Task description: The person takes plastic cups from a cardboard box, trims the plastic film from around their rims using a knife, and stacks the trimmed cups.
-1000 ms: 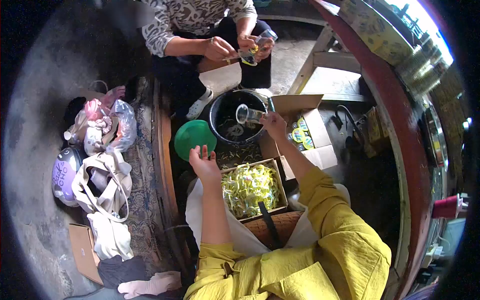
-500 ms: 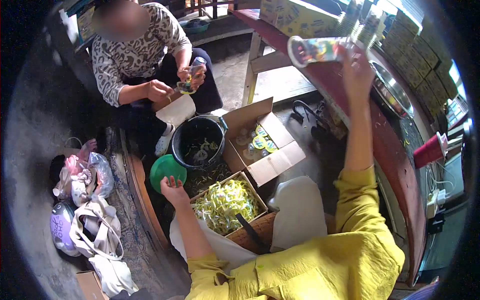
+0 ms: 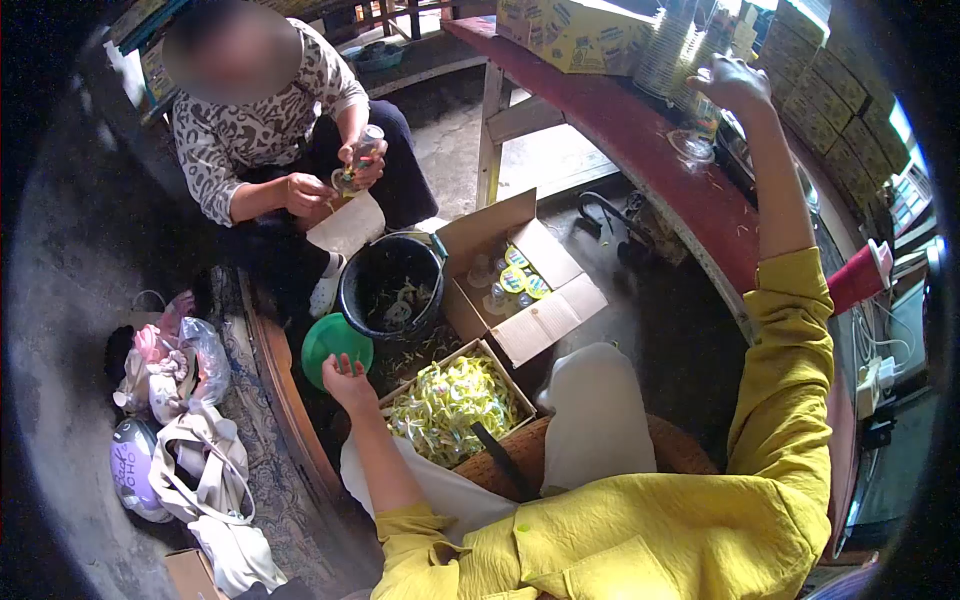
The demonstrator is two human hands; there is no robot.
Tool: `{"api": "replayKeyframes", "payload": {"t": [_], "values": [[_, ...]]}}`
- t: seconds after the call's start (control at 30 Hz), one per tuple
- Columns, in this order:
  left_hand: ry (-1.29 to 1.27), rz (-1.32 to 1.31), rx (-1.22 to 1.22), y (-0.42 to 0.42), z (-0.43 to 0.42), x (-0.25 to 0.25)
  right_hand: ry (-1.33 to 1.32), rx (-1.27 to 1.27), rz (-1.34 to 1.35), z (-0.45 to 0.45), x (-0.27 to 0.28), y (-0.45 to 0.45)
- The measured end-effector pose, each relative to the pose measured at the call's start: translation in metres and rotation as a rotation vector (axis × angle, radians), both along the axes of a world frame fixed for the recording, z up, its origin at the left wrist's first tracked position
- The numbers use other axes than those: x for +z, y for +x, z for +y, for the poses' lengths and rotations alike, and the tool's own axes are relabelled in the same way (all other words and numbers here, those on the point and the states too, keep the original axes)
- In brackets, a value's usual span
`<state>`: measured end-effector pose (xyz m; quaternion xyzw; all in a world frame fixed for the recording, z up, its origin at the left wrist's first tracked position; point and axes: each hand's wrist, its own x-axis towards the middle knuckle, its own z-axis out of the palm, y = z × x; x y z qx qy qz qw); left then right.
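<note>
Here, beside a round green plastic item (image 3: 322,350), the left hand (image 3: 346,384) is palm up, its fingers parted and empty, near a cardboard box (image 3: 513,378) of thin yellow strips (image 3: 450,403). Rightward, a clear printed plastic cup (image 3: 705,124) stands rim-down on the long red table (image 3: 600,95), beside stacked clear plastic cups (image 3: 664,55). Above it is the right hand (image 3: 737,86); whether its fingers grip it, I cannot tell.

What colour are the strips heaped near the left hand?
The strips are mostly yellow, best in head view.

R hand (image 3: 735,88) fwd, arm (image 3: 785,205) outstretched, L hand (image 3: 350,385) low w/ fingers (image 3: 345,364) loose
</note>
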<state>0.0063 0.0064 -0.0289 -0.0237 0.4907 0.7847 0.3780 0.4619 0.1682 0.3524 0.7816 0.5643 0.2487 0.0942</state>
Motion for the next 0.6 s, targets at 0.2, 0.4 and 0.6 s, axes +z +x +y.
{"api": "replayKeyframes", "payload": {"t": [0.2,0.4,0.6], "values": [[0.103,0.113,-0.130,-0.013,0.000,-0.025,-0.035,-0.016,-0.084,0.009,-0.004,0.025],[0.103,-0.006,-0.046,-0.004,0.000,-0.009,0.626,0.628,-0.001,-0.007,-0.032,-0.034],[0.076,-0.105,0.006,0.005,0.002,0.005,0.344,0.999,0.998,0.034,-0.267,-0.201]]}}
